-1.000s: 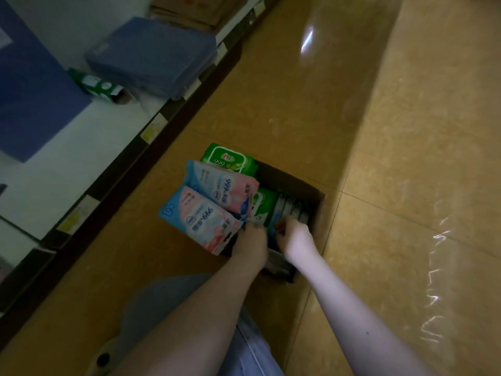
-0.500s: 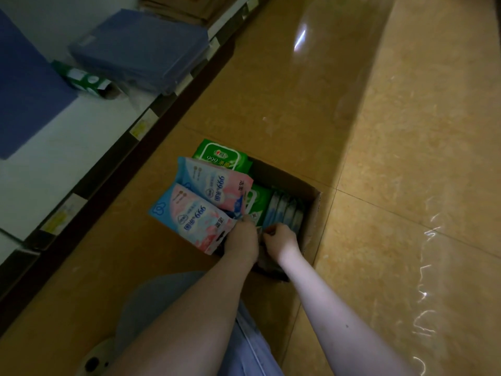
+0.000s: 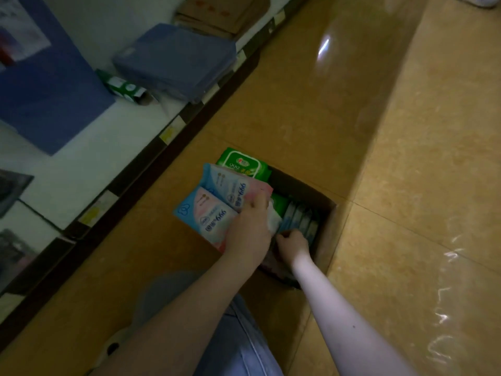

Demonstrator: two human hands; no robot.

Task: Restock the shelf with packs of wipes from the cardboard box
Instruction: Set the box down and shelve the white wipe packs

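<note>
An open cardboard box (image 3: pixel 324 226) stands on the tan floor. My left hand (image 3: pixel 249 229) grips two blue-and-pink wipe packs (image 3: pixel 214 210) by their right ends, fanned out over the box's left side. A green wipe pack (image 3: pixel 241 165) lies at the box's far left corner. Inside the box several packs (image 3: pixel 301 223) stand on edge in a row. My right hand (image 3: pixel 291 241) reaches into the box with its fingers curled at the near end of that row; what it holds is hidden.
A white shelf (image 3: pixel 81 164) with yellow price tags runs along the left. On it lie a blue wrapped bundle (image 3: pixel 173 58), a green carton (image 3: pixel 123 88) and flattened cardboard (image 3: pixel 222 12). My knee in light denim (image 3: pixel 244 343) is below the box.
My left hand has shifted up over the two packs and raised them a little. My right hand has stayed low in the box, near the row of packs.
</note>
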